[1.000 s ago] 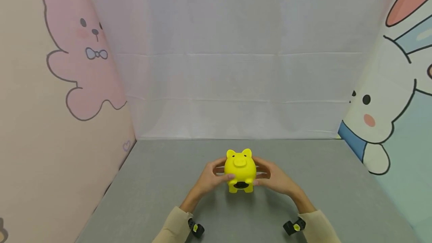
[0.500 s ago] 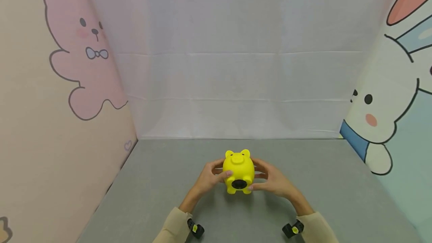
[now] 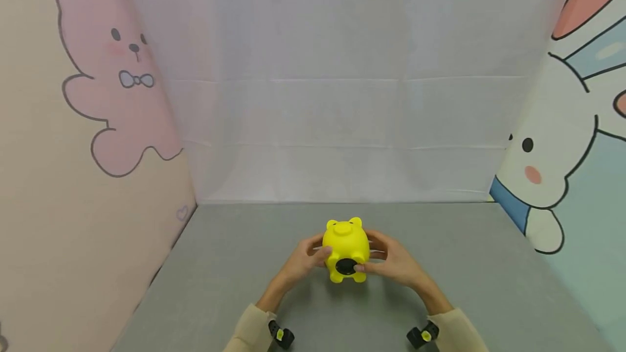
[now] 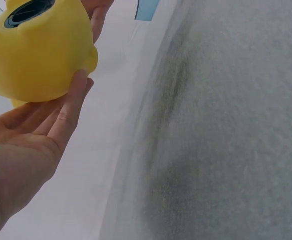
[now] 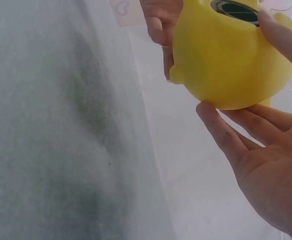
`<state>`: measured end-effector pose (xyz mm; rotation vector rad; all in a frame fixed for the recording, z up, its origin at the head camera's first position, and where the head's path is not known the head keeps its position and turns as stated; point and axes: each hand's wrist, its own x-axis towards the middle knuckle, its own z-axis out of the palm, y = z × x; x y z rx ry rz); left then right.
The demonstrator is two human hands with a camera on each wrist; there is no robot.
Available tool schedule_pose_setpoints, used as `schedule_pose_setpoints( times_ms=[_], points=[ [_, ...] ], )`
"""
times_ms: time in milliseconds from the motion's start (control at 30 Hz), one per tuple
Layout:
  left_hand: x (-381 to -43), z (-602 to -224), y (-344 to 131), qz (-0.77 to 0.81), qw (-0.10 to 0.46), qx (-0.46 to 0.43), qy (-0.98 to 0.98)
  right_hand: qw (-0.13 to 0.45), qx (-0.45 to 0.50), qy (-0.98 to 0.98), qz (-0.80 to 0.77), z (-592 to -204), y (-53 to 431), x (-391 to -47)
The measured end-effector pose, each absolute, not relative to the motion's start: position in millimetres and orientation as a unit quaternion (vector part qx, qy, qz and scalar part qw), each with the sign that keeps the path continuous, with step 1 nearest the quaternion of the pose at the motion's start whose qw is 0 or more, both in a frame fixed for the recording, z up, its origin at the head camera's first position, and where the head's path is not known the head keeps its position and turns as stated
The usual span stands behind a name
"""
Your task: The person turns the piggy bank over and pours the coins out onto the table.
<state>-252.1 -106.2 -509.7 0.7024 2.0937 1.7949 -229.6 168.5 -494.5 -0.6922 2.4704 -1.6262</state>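
A bright yellow pig figure (image 3: 345, 243), round like a piggy bank, is held between my two hands over the grey tabletop. It tips back so that its snout points upward, and a dark oval panel (image 3: 346, 266) shows low on its front. My left hand (image 3: 304, 258) grips its left side, thumb on the front and fingers behind. My right hand (image 3: 397, 259) holds the other side, its thumb tip at the edge of the dark panel. In the right wrist view the right fingers (image 5: 226, 132) lie along the yellow body (image 5: 226, 65).
The grey tabletop (image 3: 220, 265) stretches around both hands, with soft shadows under them. A creased white sheet (image 3: 313, 96) hangs behind it. Cartoon-printed walls stand left and right, with a pink bear (image 3: 117, 80) and a white rabbit (image 3: 548, 151). Each wrist wears a small black camera.
The pig has tilted further back, its snout turning up and the dark panel coming into fuller view. My right thumb has slid inward onto the panel's edge.
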Motion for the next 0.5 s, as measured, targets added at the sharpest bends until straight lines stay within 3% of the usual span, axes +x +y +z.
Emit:
schedule_pose_setpoints(
  times_ms=[500],
  points=[
    [-244.5, -501.7, -109.9, 0.616, 0.111, 0.251, 0.739, 0.086, -0.150, 0.795, -0.581, -488.9, 165.2, -219.2]
  ],
)
